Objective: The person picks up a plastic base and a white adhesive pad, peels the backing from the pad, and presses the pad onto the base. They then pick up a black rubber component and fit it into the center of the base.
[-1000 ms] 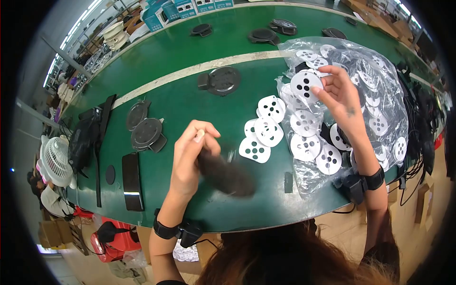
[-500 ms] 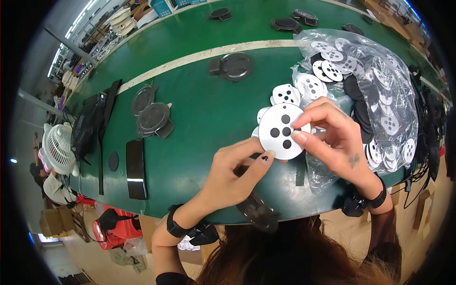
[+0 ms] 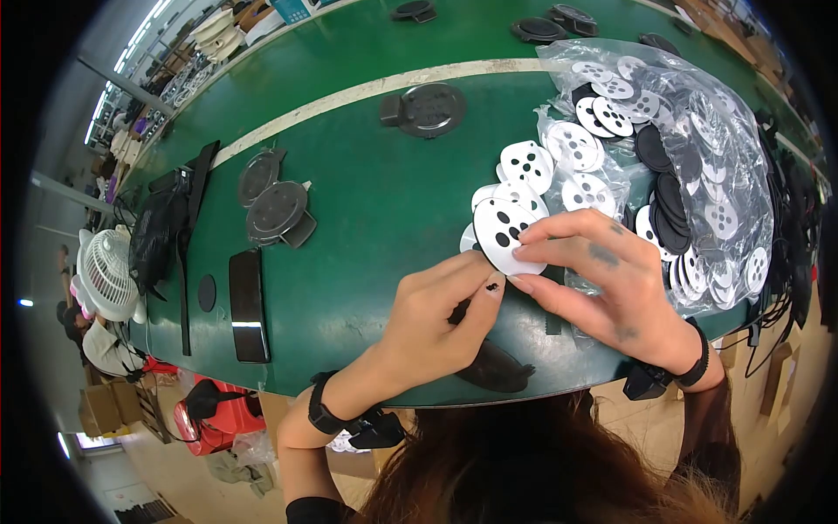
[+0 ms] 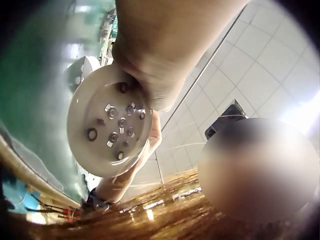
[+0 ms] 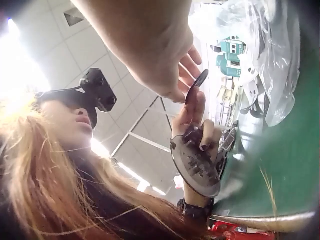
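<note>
A white round pad [image 3: 509,236] with black holes is tilted between both hands in the head view. My right hand [image 3: 611,288] pinches its right edge between thumb and fingers. The left hand [image 3: 441,319] has its thumb and fingertips at the pad's lower left edge. That same hand grips a dark round device, whose disc [image 3: 496,367] hangs below the palm; the right wrist view shows the device's disc [image 5: 195,167] and the pad [image 5: 197,86] edge-on above it. In the left wrist view the disc's face [image 4: 110,122] shows several small fittings.
White pads [image 3: 527,166] lie loose beyond the hands. At the right is a clear plastic bag [image 3: 698,157] with white and black pads. More dark devices [image 3: 436,109] lie across the green table [image 3: 367,192]. A phone [image 3: 250,306] and a small black disc [image 3: 207,293] are at the left.
The right hand has brought the pad from the bag side to the left hand, and the pad has since tilted. The left hand has moved right and turned, with the device now below it.
</note>
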A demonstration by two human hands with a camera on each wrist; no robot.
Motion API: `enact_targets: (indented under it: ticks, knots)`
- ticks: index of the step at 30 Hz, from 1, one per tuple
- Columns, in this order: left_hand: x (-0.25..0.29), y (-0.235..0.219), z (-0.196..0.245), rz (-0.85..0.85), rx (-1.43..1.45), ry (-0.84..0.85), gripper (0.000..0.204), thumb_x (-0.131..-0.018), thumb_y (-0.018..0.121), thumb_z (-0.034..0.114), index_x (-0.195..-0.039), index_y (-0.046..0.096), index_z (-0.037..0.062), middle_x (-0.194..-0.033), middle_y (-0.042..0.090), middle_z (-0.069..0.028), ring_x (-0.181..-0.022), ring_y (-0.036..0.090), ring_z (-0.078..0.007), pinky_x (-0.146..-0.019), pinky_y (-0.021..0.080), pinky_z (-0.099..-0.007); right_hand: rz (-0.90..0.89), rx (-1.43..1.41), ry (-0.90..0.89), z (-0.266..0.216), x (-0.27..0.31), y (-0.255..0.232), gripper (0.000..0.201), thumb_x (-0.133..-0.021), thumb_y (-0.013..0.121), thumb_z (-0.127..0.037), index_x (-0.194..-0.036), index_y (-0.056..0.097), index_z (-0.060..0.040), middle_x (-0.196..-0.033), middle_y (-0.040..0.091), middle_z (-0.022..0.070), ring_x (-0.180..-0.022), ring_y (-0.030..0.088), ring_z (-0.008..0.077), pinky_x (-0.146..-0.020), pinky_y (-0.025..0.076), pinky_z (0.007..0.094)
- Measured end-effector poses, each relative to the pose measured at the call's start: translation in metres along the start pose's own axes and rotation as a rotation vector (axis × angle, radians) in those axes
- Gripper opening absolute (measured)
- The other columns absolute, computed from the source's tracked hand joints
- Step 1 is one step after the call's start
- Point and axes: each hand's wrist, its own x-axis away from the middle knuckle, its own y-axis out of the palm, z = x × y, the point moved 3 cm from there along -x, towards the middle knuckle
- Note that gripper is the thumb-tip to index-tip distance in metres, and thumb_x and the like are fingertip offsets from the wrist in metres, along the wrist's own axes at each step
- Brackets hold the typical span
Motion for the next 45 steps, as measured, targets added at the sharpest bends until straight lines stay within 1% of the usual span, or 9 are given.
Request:
enact_targets:
  ticks: [10, 16, 20, 26, 28, 34, 37, 40, 45]
  knots:
    - [0.004, 0.005, 0.004, 0.124, -0.330, 0.242, 0.004, -0.071, 0.059, 0.003, -0.075, 0.057, 0.0023, -0.066, 0.054, -0.0051, -0.044, 0.049, -0.0190, -0.038, 0.038, -0.0288, 0.090, 0.211, -0.180, -0.013, 0.007, 0.011, 0.021, -0.065, 0.071, -0.002, -0.083, 0.061, 0.0032, -0.083, 0.062, 0.0103, -0.071, 0.064, 0.0223, -0.058, 0.053, 0.0284]
    - [0.007, 0.005, 0.011, 0.120, -0.358, 0.167, 0.004, -0.074, 0.056, 0.000, -0.071, 0.057, -0.0028, -0.059, 0.050, -0.0087, -0.045, 0.045, -0.0196, -0.042, 0.036, -0.0271, 0.078, 0.092, -0.152, -0.009, 0.008, 0.014, 0.020, -0.065, 0.070, 0.000, -0.081, 0.060, 0.0037, -0.083, 0.062, 0.0105, -0.069, 0.064, 0.0238, -0.054, 0.052, 0.0289]
    - [0.006, 0.002, 0.008, 0.106, -0.328, 0.142, 0.004, -0.071, 0.060, 0.004, -0.073, 0.058, 0.0012, -0.062, 0.053, -0.0055, -0.044, 0.048, -0.0178, -0.040, 0.038, -0.0276, 0.074, 0.047, -0.143, -0.007, 0.008, 0.014, 0.020, -0.065, 0.069, 0.002, -0.082, 0.059, 0.0040, -0.083, 0.062, 0.0109, -0.068, 0.063, 0.0247, -0.053, 0.052, 0.0294]
    - [0.005, -0.004, 0.005, 0.093, -0.080, -0.008, 0.005, -0.075, 0.060, 0.004, -0.076, 0.061, -0.0014, -0.064, 0.057, -0.0077, -0.046, 0.048, -0.0118, -0.043, 0.037, -0.0250, 0.122, 0.071, -0.202, -0.008, 0.005, 0.014, 0.020, -0.065, 0.067, 0.005, -0.083, 0.058, 0.0026, -0.081, 0.061, 0.0108, -0.067, 0.062, 0.0249, -0.054, 0.051, 0.0285]
    - [0.005, -0.005, 0.004, 0.054, -0.045, -0.001, 0.005, -0.075, 0.059, 0.002, -0.075, 0.061, -0.0030, -0.062, 0.058, -0.0075, -0.047, 0.049, -0.0101, -0.044, 0.038, -0.0239, 0.131, 0.072, -0.167, -0.003, 0.002, 0.008, 0.018, -0.067, 0.066, 0.005, -0.083, 0.058, 0.0008, -0.081, 0.061, 0.0102, -0.066, 0.061, 0.0227, -0.054, 0.051, 0.0272]
    - [0.004, -0.009, -0.001, 0.095, 0.219, 0.037, 0.009, -0.079, 0.054, -0.002, -0.073, 0.061, -0.0054, -0.064, 0.060, -0.0055, -0.050, 0.047, -0.0055, -0.044, 0.036, -0.0202, 0.463, -0.249, 0.422, 0.035, -0.004, -0.029, 0.011, -0.084, 0.058, -0.006, -0.091, 0.060, 0.0036, -0.086, 0.062, 0.0068, -0.071, 0.059, 0.0089, -0.055, 0.048, 0.0209]
    - [0.006, -0.012, 0.000, 0.078, 0.268, -0.080, 0.014, -0.082, 0.053, 0.000, -0.070, 0.059, -0.0050, -0.062, 0.058, -0.0036, -0.051, 0.047, -0.0033, -0.044, 0.034, -0.0191, 0.508, -0.271, 0.459, 0.042, -0.005, -0.032, 0.013, -0.085, 0.058, -0.007, -0.092, 0.061, 0.0037, -0.085, 0.062, 0.0064, -0.071, 0.059, 0.0082, -0.058, 0.048, 0.0202]
    - [0.007, -0.011, -0.005, 0.033, 0.331, -0.116, 0.017, -0.084, 0.053, 0.004, -0.069, 0.058, -0.0036, -0.062, 0.057, -0.0037, -0.052, 0.045, -0.0020, -0.043, 0.031, -0.0186, 0.208, -0.253, 0.451, 0.044, -0.005, -0.019, 0.021, -0.087, 0.058, -0.010, -0.102, 0.059, 0.0042, -0.084, 0.064, 0.0068, -0.074, 0.061, 0.0092, -0.064, 0.048, 0.0201]
    - [0.010, -0.004, -0.001, -0.058, 0.504, -0.230, 0.018, -0.085, 0.052, 0.006, -0.069, 0.053, -0.0011, -0.066, 0.061, -0.0050, -0.050, 0.041, -0.0028, -0.043, 0.030, -0.0192, 0.070, -0.669, 0.452, 0.036, -0.004, -0.010, 0.043, -0.093, 0.044, -0.031, -0.113, 0.052, 0.0064, -0.105, 0.060, 0.0151, -0.097, 0.057, 0.0181, -0.083, 0.046, 0.0298]
